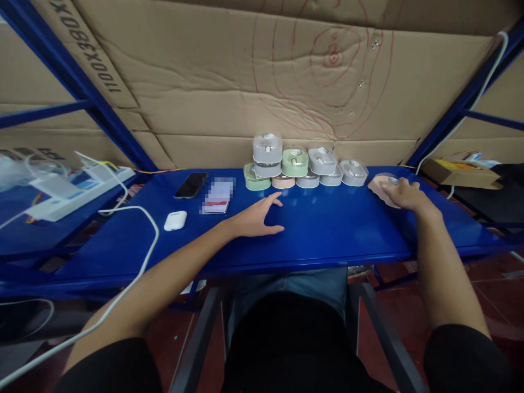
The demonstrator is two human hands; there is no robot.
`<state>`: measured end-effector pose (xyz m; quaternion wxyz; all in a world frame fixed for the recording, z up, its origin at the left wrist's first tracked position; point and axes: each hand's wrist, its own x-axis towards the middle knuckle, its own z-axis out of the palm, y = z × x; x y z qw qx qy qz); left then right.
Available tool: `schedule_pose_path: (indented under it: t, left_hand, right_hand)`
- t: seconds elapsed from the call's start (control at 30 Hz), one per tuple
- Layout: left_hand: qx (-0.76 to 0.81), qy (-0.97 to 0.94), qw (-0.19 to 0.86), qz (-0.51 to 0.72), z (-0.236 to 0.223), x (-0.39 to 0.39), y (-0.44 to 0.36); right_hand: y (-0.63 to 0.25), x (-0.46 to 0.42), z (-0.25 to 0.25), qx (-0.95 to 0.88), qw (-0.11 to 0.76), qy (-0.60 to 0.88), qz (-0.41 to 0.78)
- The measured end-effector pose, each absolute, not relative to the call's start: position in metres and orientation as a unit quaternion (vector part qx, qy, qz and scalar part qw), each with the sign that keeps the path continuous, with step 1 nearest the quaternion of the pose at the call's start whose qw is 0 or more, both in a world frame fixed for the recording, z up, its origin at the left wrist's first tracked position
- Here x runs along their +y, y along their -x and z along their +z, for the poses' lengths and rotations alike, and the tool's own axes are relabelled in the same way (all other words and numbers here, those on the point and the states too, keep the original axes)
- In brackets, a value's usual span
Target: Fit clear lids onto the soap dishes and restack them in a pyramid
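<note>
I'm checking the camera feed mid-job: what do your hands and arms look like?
My left hand and right hand are bare, with no gloves. Both wrists show no watch. I'm wearing short black sleeves.

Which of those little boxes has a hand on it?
The peach-coloured box at the far right, under the right hand. The other peach one is among the grouped boxes.

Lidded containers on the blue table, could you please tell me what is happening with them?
A person's right hand is on a peach container towards the right of the table. The open left hand is empty, near the middle. The other containers are grouped at the back, some stacked. A dark phone and a white case lie to the left.
</note>
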<state>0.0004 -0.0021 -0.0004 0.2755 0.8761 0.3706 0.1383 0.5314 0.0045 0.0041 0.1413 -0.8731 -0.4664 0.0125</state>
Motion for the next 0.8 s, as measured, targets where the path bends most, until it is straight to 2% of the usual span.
schedule_pose_path:
  t: [0.1,0.43,0.63,0.8]
  left_hand:
    - [0.366,-0.879,0.274,0.136,-0.001,-0.001,0.000]
    - [0.357,-0.880,0.274,0.153,-0.004,0.001,0.000]
    - [0.364,-0.876,0.282,0.146,-0.004,0.002,0.000]
    - [0.365,-0.878,0.278,0.138,-0.004,0.002,0.001]
  right_hand:
    - [-0.532,0.024,0.006,-0.443,0.183,0.877,0.044]
    - [-0.499,0.093,-0.019,-0.373,0.369,0.850,-0.039]
    - [-0.502,0.096,-0.023,-0.386,0.394,0.834,-0.024]
    - [-0.489,0.086,-0.010,-0.424,0.399,0.802,-0.134]
